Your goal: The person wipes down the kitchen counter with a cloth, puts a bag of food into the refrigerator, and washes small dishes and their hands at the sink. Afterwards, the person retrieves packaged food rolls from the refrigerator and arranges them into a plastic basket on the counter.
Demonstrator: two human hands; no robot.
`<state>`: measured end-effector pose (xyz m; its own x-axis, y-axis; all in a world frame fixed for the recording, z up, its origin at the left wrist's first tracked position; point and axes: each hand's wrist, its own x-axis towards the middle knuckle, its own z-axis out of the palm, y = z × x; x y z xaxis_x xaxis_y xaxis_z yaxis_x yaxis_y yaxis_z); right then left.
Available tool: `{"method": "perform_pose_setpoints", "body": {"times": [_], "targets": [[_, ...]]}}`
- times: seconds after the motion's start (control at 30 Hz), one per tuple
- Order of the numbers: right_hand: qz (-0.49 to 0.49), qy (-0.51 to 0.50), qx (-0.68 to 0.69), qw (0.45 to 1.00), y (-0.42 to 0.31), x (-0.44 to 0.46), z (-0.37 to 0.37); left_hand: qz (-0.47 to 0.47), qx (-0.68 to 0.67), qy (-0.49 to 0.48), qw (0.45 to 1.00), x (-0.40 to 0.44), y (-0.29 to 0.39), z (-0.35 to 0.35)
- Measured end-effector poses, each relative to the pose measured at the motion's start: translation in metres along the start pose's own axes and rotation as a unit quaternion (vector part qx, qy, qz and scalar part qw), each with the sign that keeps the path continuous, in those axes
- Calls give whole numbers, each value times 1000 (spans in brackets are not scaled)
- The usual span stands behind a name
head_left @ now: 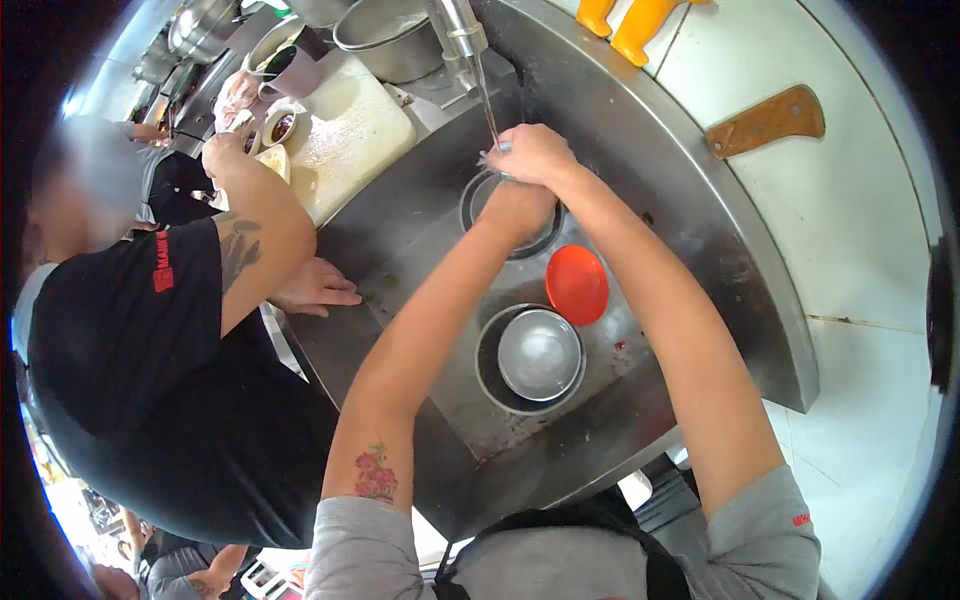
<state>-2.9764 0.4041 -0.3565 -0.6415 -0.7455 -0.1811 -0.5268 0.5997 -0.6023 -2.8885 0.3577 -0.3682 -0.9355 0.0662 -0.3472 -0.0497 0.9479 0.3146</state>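
Note:
Water runs from the metal faucet (464, 40) onto my two hands, which meet at the back of the steel sink. My right hand (530, 155) is closed over something small and pale that I cannot make out. Just below it, my left hand (520, 210) is bent down over a round metal bowl (472, 205), its fingers mostly hidden. Nearer to me in the sink lie a red lid or plate (577, 285) and a metal bowl (540, 354) resting inside a darker pot (487, 365).
A co-worker in black (170, 350) leans in at the left, one hand on the sink's edge. Behind are a white cutting board (365, 125), a mug (292, 75) and a large pot (395, 45). A brown-handled cleaver (770, 122) and yellow items (640, 30) are at the right.

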Motion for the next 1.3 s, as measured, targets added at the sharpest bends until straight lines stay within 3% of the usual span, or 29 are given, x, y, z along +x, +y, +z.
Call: {"method": "perform_pose_setpoints", "body": {"times": [0.07, 0.1, 0.17, 0.2, 0.23, 0.27, 0.33, 0.37, 0.47, 0.5, 0.57, 0.6, 0.63, 0.67, 0.7, 0.73, 0.8, 0.83, 0.93, 0.97, 1.0, 1.07, 1.13, 1.2, 1.3], "targets": [[33, 166, -52, 984, -20, -20, 17, 104, 41, 173, 979, 9, -19, 18], [-32, 210, 14, 977, -15, -27, 30, 112, -63, 175, 976, 19, -35, 37], [-6, 127, 146, 981, -48, -87, 15, 134, -271, 177, 936, 37, -67, 77], [-72, 362, 239, 898, -36, -81, 68, 120, -417, 169, 885, 44, -82, 99], [-124, 344, 281, 887, -37, -94, 83, 66, -643, 123, 753, 22, -59, 80], [-118, 351, 284, 885, -41, -102, 93, 32, -764, 155, 626, 33, -61, 83], [-100, 364, 287, 880, -47, -110, 108, -38, -928, 198, 313, 55, -64, 97], [-54, 340, 291, 893, -39, -102, 110, 73, -917, 203, 335, 55, -72, 125], [-37, 471, 172, 864, -29, -60, 108, 273, -921, 152, 234, 82, -89, 174], [5, 436, 220, 873, -22, -49, 102, 368, -900, 63, 224, 51, -83, 141], [85, 360, 316, 874, -12, -24, 81, 86, -932, 145, 322, 11, -25, 69], [96, 401, 364, 835, -2, -7, 82, -59, -912, 183, 362, -6, -3, 42], [120, 350, 415, 831, 22, 18, 87, -92, -895, 170, 403, -16, 9, 29], [143, 298, 463, 823, 39, 34, 90, -37, -863, 228, 450, -15, 13, 35], [153, 231, 571, 773, 33, 28, 79, -33, -837, 272, 474, -12, 14, 34], [119, 158, 707, 679, 36, 21, 86, -29, -810, 315, 495, -10, 15, 33], [39, -7, 903, 428, 39, 6, 98, 36, -867, 349, 355, 3, 18, 30], [39, 38, 911, 410, 30, -6, 95, 66, -887, 361, 282, 12, 19, 34], [44, 165, 923, 346, -16, -47, 83, 135, -915, 295, 241, 33, 3, 57], [35, 153, 925, 346, -19, -58, 88, 6, -917, 328, 228, 31, 14, 43], [26, 141, 927, 346, -22, -70, 93, -37, -895, 317, 311, 28, 7, 48], [-15, 14, 919, 394, 4, -85, 117, -114, -831, 287, 462, 34, -9, 54], [10, 145, 693, 706, 7, -83, 136, -156, -636, 377, 655, 41, -10, 50], [214, -68, 892, 391, 9, -75, 134, -142, -362, 423, 819, 39, -15, 41], [157, 67, 704, 690, -1, -68, 122, -150, -330, 249, 898, 34, -36, 22]]}}
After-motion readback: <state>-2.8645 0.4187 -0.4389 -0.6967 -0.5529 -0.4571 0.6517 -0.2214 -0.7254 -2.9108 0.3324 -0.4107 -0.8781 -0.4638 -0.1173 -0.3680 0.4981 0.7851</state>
